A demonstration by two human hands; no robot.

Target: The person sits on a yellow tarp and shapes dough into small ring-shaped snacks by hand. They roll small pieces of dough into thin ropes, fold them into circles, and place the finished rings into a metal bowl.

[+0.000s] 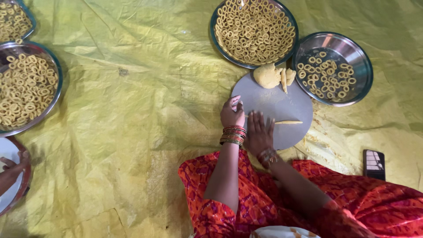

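A thin rolled strip of yellow dough [288, 122] lies on the round grey board [282, 105], just right of the right hand [259, 134]. That hand is spread flat, palm down, fingers [261, 120] stretched out side by side on the board; it grips nothing, and whether its fingertips touch the strip's near end cannot be told. The left hand [232, 113] sits just beside it at the board's left edge, fingers curled loosely inward with the thumb tucked up; it seems to pinch a small pale piece, though what that is cannot be made out. A stack of red and gold bangles [233, 135] rings the left wrist, and a beaded band [267, 156] the right.

Beyond the fingers, at the far edge of the board, rests a lump of dough [267, 75] with a few cut pieces [288, 77] to its right. Farther out stands a steel plate heaped with small dough rings [255, 30], and right of it a steel plate [363, 66] only partly covered with rings. Well to the left of the hands are two more filled plates [56, 86]. Everything rests on a yellow plastic sheet [132, 110]. Right of the right forearm lies a dark phone [373, 164]. At the far left, another person's hand [15, 167] rests on a white plate [9, 194].
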